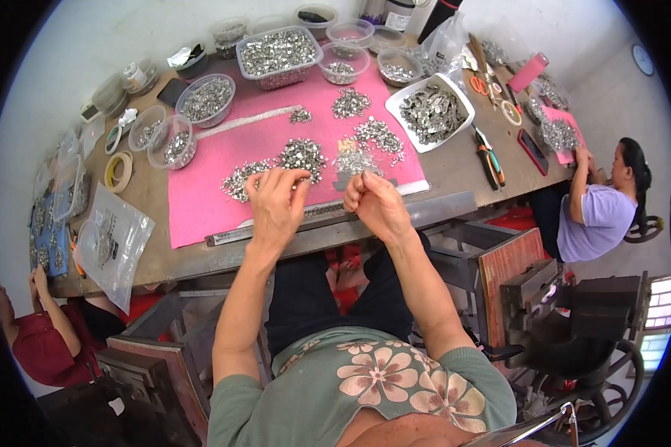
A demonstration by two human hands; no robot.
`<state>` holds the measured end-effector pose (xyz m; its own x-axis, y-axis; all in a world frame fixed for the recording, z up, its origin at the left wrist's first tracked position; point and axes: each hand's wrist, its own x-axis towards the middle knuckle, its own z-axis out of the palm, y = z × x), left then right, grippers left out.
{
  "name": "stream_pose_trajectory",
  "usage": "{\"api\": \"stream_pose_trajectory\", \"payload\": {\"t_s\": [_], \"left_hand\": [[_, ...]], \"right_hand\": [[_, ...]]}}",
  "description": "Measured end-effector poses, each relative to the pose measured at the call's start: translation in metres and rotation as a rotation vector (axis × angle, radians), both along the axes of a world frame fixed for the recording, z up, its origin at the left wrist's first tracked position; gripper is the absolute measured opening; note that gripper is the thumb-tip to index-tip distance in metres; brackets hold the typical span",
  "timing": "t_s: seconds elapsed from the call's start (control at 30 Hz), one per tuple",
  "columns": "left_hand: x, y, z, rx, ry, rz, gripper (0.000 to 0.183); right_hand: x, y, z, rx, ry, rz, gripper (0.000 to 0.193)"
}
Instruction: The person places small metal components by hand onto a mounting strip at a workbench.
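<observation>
Left hand: narrow gap — holding, I cannot tell.
Right hand: curled, likewise.
Piles: much left, I judge; done — unclear.

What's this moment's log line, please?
left hand: near silvery metal pieces; right hand: near thin metal strips; both: grip unclear; surface: pink mat

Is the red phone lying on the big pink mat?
No, the red phone lies on the table itself, to the right of the big pink mat.
</observation>
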<state>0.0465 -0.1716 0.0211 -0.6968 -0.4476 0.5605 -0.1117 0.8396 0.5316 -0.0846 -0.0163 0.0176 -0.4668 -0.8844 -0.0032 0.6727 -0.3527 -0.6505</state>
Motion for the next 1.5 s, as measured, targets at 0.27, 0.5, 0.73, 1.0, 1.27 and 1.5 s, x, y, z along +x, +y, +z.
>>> {"api": "stream_pose_trajectory", "payload": {"t_s": [0.27,0.5,0.73,1.0,1.27,1.5], "left_hand": [[-0.017,0.05,0.018,0.785,0.151,-0.445,0.033],[-0.02,0.06,0.012,0.848,0.068,-0.447,0.031],[-0.02,0.063,0.004,0.949,0.097,-0.467,0.027],[-0.02,0.067,-0.001,1.018,0.078,-0.414,0.023],[-0.021,0.068,-0.005,1.036,0.108,-0.383,0.018],[-0.02,0.072,-0.002,1.065,0.107,-0.363,0.017]], "right_hand": [[0.014,0.01,0.006,0.066,-0.008,0.035,0.042],[0.019,0.017,-0.005,0.057,-0.151,0.036,0.043],[0.023,0.019,-0.013,-0.052,-0.348,0.144,0.044],[0.03,0.018,-0.016,-0.137,-0.474,0.173,0.042],[0.031,0.017,-0.017,-0.125,-0.504,0.174,0.042],[0.031,0.017,-0.017,-0.13,-0.512,0.173,0.042]]}}
